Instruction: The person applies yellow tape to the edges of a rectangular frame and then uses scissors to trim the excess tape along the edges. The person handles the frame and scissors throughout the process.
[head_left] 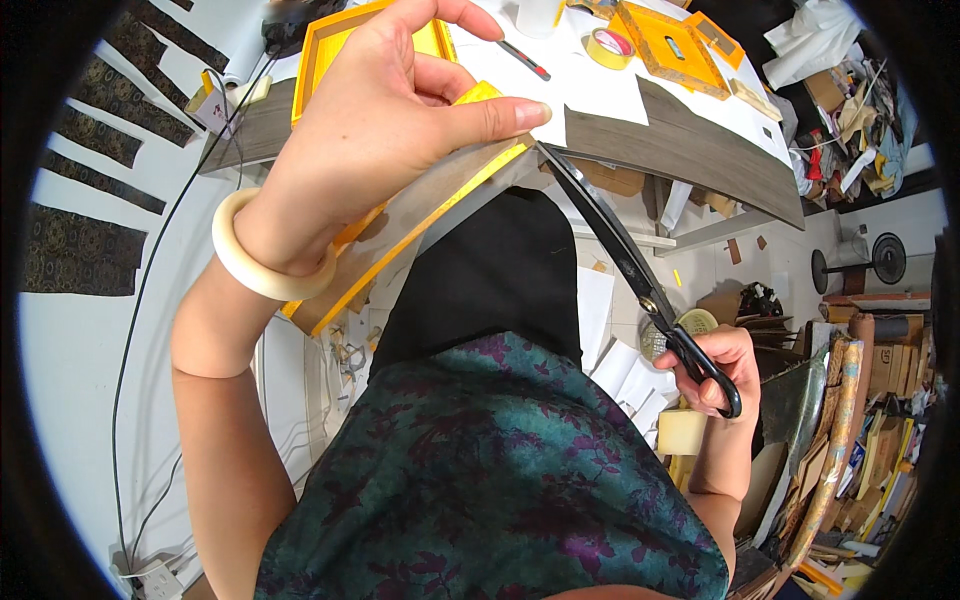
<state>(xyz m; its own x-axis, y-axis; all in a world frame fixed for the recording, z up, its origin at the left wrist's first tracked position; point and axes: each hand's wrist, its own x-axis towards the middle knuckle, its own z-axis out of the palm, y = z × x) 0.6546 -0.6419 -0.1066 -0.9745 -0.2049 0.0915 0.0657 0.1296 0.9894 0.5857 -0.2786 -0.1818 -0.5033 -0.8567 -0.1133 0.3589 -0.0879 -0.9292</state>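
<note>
Table beyond scissors, tips up-left

The grey table carries white paper (a tape roll and cutter on top) and a yellow tray.

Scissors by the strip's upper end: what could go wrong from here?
The tip of the scissors is close to the thumb of the left hand, so a slip might nick it. The yellow-edged strip is pinched near its upper end, so it could twist during a cut.
</note>
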